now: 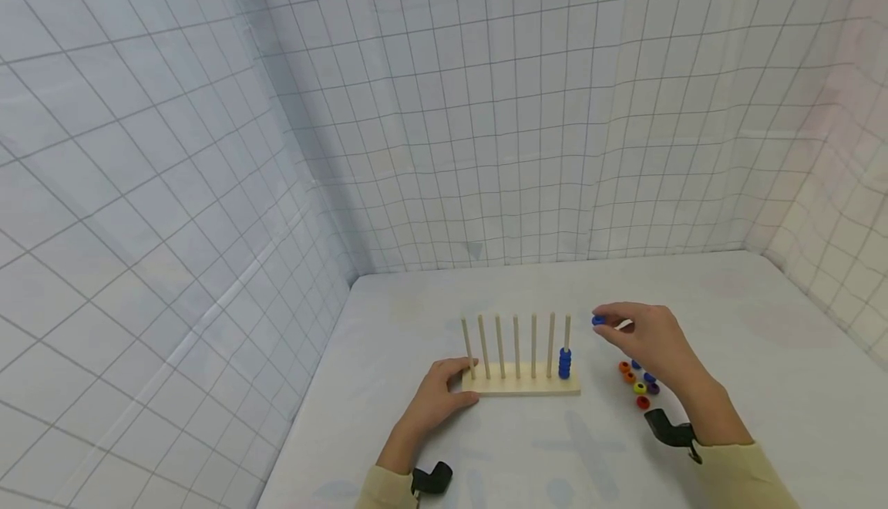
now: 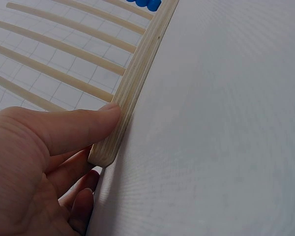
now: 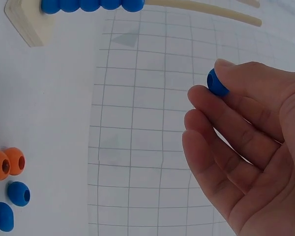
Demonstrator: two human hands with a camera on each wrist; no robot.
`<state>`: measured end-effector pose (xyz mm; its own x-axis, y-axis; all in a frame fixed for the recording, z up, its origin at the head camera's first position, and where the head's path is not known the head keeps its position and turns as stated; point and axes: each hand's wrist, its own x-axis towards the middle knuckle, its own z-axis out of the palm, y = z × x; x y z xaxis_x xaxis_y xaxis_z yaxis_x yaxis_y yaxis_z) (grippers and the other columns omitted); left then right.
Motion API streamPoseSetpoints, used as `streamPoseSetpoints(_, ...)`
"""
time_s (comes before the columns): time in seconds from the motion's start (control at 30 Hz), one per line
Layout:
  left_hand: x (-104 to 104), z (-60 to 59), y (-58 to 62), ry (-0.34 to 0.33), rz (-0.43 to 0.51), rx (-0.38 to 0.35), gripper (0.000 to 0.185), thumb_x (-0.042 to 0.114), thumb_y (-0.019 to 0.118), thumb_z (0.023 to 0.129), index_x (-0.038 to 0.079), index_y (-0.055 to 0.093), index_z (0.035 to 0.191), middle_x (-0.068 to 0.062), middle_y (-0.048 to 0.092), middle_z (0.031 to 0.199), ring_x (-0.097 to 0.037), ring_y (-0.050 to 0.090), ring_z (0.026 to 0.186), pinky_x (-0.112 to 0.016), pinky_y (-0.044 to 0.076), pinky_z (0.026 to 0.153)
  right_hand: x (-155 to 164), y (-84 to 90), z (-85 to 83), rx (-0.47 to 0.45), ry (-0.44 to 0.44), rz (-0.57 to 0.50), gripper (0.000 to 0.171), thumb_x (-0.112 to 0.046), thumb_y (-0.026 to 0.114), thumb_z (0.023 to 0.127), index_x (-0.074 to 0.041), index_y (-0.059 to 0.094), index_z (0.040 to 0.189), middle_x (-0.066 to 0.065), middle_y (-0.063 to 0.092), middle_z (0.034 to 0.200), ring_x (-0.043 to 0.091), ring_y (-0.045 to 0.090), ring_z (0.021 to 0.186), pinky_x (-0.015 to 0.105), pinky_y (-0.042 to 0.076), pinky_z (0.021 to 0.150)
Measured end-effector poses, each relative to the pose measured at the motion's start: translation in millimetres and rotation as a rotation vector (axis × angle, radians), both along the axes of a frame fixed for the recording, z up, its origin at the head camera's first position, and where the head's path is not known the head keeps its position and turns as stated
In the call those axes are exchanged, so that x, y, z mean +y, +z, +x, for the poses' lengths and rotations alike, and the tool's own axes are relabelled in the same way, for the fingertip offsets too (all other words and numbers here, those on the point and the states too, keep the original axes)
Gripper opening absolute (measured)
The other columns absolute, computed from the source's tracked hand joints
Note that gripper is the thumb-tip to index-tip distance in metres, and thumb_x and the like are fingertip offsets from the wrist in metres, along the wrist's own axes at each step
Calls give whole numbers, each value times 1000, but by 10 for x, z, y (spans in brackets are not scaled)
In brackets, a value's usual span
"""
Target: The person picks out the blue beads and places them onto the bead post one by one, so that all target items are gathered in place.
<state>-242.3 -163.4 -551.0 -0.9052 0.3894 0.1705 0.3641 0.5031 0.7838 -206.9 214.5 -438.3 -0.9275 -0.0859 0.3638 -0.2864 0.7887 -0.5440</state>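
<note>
Grid-lined sheet (image 1: 486, 108): fills the upper frame before you.
White table (image 1: 388, 308): spans the lower frame; you see its near edge cut off.
Wooden rack (image 1: 520, 390): lower middle, with seven pegs; your left wrist view crops its far end.
Right hand (image 1: 652, 335): lower right; your thumb and forefinger pinch one bead.
Left hand (image 1: 440, 397): lower middle; you grip the rack's left end narrowly, thumb in front, other fingers partly hidden.
Stacked beads (image 1: 565, 364): five blue on the rightmost peg, cropped by your right wrist view's top edge.
Loose beads (image 1: 640, 392): lower right; orange, blue, yellow, purple, red.
Pinched bead (image 1: 598, 320): blue, right of the rack, partly covered by your fingertips.
</note>
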Motion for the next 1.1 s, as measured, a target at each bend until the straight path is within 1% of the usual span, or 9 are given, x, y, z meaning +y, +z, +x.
streamPoseSetpoints(0.3,-2,-12,-13,-8,15,-4,55,24,83,83,13,65,134,-7,60,135,-32,47,130,-55,37,107,-63,53,-14,38,10,-5,30,-23,78,90,-11,75,117,2,73,98,22,67,85,37,59,69)
streamPoseSetpoints(0.67,8,-11,23,-8,7,0,55,25,82,84,12,65,134,-7,60,135,-32,47,129,-55,37,108,-137,139,40,123,37,-4,28,-20,79,89,-10,76,115,-1,74,95,19,67,82,32,57,68)
streamPoseSetpoints(0.93,3,-15,20,-5,5,-12,55,25,83,84,13,65,134,-7,60,135,-32,46,130,-55,37,107,-179,208,72,123,32,-7,28,-18,79,89,-10,75,116,1,74,96,20,67,83,31,55,68)
streamPoseSetpoints(1.1,1,-9,12,-3,9,-18,55,26,83,84,14,65,135,-7,59,136,-32,46,131,-55,37,108,-212,246,104,143,39,-10,28,-18,78,89,-10,75,116,1,74,97,20,68,83,31,55,67)
